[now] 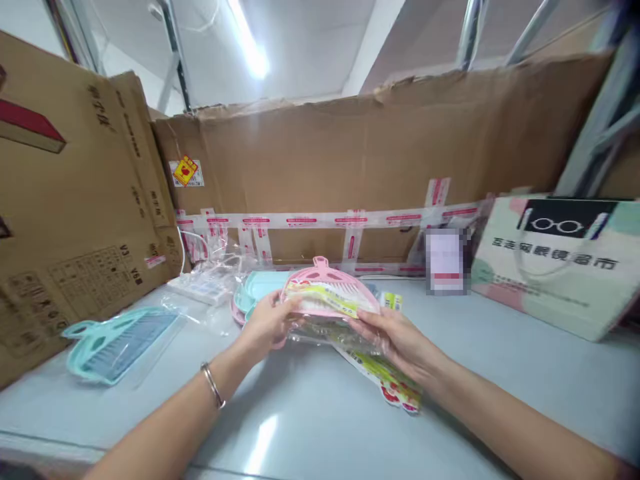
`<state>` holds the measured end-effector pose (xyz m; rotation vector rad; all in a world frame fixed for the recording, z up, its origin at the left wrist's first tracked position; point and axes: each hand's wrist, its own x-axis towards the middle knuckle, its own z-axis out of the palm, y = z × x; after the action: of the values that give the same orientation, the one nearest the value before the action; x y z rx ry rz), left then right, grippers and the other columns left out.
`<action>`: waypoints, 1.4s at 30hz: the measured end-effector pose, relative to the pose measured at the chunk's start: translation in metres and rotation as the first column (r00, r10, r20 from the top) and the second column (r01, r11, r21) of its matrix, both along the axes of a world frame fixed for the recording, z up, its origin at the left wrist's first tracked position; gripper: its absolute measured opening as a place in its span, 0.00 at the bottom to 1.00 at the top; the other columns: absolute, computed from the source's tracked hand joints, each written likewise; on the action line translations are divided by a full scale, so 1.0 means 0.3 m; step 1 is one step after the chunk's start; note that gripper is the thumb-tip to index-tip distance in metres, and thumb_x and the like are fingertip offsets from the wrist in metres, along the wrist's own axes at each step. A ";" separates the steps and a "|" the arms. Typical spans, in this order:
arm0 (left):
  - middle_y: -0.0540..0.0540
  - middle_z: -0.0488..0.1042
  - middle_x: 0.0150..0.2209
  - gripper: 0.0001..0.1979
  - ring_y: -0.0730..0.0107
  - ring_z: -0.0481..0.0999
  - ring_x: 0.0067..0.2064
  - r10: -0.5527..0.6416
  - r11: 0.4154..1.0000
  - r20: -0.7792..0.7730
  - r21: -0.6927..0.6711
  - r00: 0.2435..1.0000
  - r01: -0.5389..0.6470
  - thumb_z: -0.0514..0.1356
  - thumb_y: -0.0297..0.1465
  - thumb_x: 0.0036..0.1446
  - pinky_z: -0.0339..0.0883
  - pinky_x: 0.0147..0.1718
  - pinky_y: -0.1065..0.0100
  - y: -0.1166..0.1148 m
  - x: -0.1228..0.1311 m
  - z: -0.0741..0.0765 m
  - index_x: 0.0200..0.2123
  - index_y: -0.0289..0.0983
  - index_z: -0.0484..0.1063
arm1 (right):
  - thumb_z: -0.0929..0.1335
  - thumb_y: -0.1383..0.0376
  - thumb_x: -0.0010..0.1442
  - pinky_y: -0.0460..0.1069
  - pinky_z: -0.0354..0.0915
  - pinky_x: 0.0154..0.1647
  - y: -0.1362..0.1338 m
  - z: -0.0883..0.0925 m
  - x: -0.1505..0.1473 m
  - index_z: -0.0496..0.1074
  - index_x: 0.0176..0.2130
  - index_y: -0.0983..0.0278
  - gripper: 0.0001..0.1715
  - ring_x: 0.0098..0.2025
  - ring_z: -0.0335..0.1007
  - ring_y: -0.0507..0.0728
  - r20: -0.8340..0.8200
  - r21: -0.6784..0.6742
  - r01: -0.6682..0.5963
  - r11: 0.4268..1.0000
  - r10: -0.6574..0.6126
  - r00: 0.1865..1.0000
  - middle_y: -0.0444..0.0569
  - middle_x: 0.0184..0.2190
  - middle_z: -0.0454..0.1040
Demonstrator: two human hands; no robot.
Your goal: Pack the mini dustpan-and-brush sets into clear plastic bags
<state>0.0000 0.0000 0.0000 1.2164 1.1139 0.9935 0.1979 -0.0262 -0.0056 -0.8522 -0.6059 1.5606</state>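
Note:
My left hand point(267, 323) grips the left edge of a pink dustpan-and-brush set point(327, 288) with a yellow-green label card across it, held just above the grey table point(300, 413). My right hand point(390, 333) holds the right side of the set together with a clear plastic bag point(350, 337) under it. A silver bracelet sits on my left wrist. Printed label cards point(395, 383) lie on the table under my right hand.
A teal brush set in a clear bag point(120, 340) lies at the left. Teal and pink dustpans point(255, 290) are stacked behind my hands, beside loose plastic bags point(207, 283). Cardboard boxes point(350, 167) wall the back and left. A printed paper bag point(560, 263) stands at the right.

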 end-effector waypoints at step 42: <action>0.51 0.68 0.41 0.25 0.79 0.73 0.29 0.148 0.937 0.279 0.267 0.949 -0.224 0.62 0.25 0.43 0.69 0.26 0.76 0.039 -0.009 -0.069 0.45 0.42 0.57 | 0.75 0.61 0.39 0.47 0.67 0.29 0.061 -0.063 0.067 0.54 0.59 0.56 0.51 0.28 0.73 0.53 0.286 0.294 0.074 0.953 -0.162 0.945 0.41 0.29 0.76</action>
<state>-0.0028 0.0117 -0.0208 1.1886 0.9098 1.4624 0.2181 -0.0080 -0.0244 -0.9025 -0.9582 1.2033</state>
